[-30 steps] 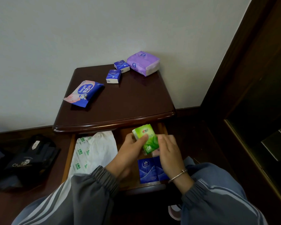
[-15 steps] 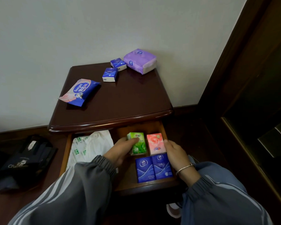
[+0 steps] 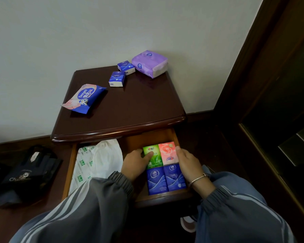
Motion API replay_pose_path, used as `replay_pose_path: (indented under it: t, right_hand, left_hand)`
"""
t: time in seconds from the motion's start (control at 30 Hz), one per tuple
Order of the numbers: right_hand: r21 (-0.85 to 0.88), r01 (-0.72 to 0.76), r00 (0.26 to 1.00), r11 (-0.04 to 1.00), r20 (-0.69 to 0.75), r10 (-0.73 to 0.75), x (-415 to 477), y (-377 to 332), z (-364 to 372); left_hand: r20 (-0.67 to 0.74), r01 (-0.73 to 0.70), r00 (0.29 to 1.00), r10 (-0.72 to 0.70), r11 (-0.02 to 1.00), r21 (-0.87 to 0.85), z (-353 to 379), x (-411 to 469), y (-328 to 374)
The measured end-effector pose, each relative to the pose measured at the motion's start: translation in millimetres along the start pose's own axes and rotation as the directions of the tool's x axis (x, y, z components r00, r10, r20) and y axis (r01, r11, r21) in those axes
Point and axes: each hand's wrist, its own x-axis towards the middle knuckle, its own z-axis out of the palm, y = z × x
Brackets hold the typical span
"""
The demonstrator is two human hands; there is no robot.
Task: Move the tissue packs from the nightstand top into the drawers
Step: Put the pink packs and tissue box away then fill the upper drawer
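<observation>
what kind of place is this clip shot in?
Probably a home bedroom: a dark wooden nightstand against a plain wall, its drawer pulled open, a purple tissue pack on top, and a bag on the floor beside it.

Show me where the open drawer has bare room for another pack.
Bare drawer floor shows behind the green pack and pink pack, under the nightstand top. In front, two blue packs fill the row, left hand and right hand flanking. White bag covers the left.

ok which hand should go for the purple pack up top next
Right, probably. The purple pack lies at the back right corner of the nightstand top, on the side of the right hand, which only rests against the pink pack; the left hand holds the green pack.
</observation>
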Motion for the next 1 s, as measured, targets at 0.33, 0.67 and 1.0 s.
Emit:
replay_pose_path:
  t: [0.33,0.67,1.0]
  right_hand:
    - [-0.275,0.416,0.777,0.867,-0.387,-0.496,0.1,-52.0,-18.4]
    - [-0.771,0.311,0.885,0.555,0.022,-0.464,136.0,-164.8,17.4]
    - [-0.83,0.287,0.875,0.477,0.025,-0.483,155.3,-147.0,39.0]
  left_hand:
    - [-0.213,-0.376,0.898,0.386,0.923,0.087,-84.7,-24.3,18.5]
    - [-0.534,-0.22,0.819,0.212,0.974,0.05,-173.3,98.6,38.0]
    - [-0.488,0.071,0.873,0.013,0.986,0.153,-173.8,201.1,60.5]
